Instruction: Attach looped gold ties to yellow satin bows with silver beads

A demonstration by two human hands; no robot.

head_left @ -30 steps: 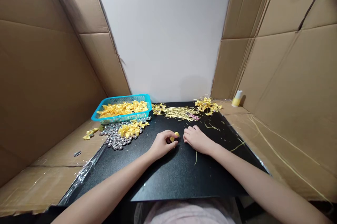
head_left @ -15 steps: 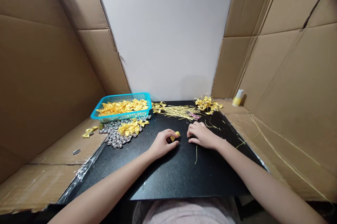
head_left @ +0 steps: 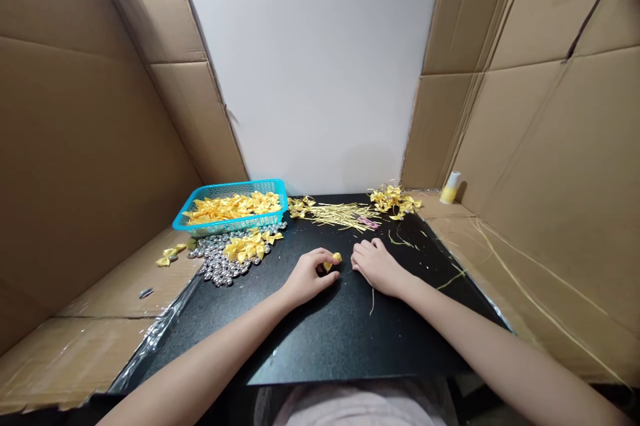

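A person's left hand [head_left: 309,277] held a small yellow bow [head_left: 328,267] between thumb and curled fingers, just above or against the black table [head_left: 310,346], near the middle and in front of the seated worker. The right hand [head_left: 379,269] lay just beside it, apart from the bow, fingers bent toward the tabletop; from where I stood, I could not tell whether they pinched anything fine. A thin strand [head_left: 372,303] trailed on the table below that hand. The bow looked very light, its shiny fabric soft and probably a little slippery, with loops likely to crush under a hard squeeze. The gathered middle seemed the surest place to take hold, with thumb and one fingertip, leaving the loops unpressed; fingers largely hid that middle from view. Beyond the left hand, silver beads [head_left: 220,271] spread beneath a clump of loose bows [head_left: 246,247], near a blue basket [head_left: 285,201] filled with more. The beads looked hard and smooth, apt to slide or roll if brushed. Gold ties [head_left: 340,214], thin and seemingly bendable, lay at the back beside a pink item [head_left: 369,221], best lifted singly by one end, since their crossed lengths could snag.
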